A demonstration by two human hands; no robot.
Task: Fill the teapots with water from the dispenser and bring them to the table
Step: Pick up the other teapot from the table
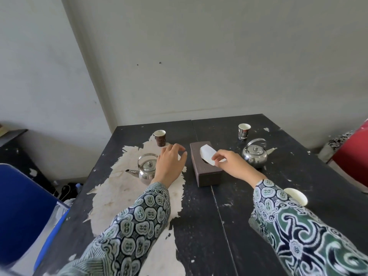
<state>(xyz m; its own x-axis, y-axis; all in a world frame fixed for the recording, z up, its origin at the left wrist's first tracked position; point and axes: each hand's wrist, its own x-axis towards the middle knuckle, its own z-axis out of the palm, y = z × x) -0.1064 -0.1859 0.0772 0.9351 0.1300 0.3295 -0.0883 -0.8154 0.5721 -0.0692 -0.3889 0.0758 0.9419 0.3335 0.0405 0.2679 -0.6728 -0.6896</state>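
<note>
Two small steel teapots stand on the worn black table (199, 216). The left teapot (145, 169) points its spout left, and my left hand (169, 166) hovers just to its right with fingers spread, holding nothing. The right teapot (255, 156) stands behind my right hand (231, 166), its spout pointing right. My right hand pinches a white tissue (208, 154) that sticks up from the brown tissue box (207, 170) between the teapots. No water dispenser is in view.
A brown paper cup (160, 138) stands behind the left teapot and a dark coffee cup (244, 131) behind the right one. A white cup (295, 196) sits by my right sleeve. A blue chair (22, 212) is at the left, a red chair (352, 156) at the right.
</note>
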